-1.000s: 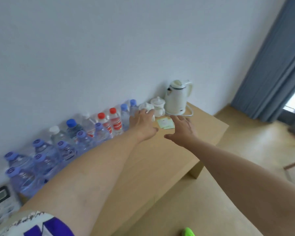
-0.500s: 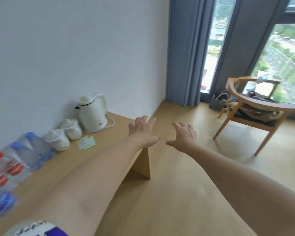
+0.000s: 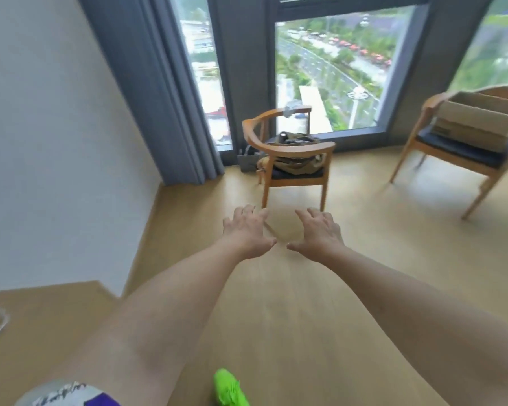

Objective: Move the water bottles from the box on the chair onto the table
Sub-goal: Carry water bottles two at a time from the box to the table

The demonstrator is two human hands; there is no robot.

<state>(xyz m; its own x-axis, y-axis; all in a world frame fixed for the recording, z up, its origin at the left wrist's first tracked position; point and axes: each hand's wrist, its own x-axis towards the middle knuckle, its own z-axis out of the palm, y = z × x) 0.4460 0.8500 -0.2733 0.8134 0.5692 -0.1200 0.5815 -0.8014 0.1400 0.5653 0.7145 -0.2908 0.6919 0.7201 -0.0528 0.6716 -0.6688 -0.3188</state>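
pale wood flooring runs up to tall windows with grey curtains, and both bare arms reach out over it. left hand and right hand hang side by side, palms down, fingers loosely spread and holding nothing, thumbs pointing toward each other. beyond the fingertips stands a round-backed wooden armchair with an olive bag on its seat. far off to the right of the right fingers, a second wooden chair with a dark cushion carries the open brown cardboard box; no bottles can be made out in it. behind and left of the left fingers lies a corner of the light wooden table. no writing is readable; the print on the white and purple sleeve is blurred.
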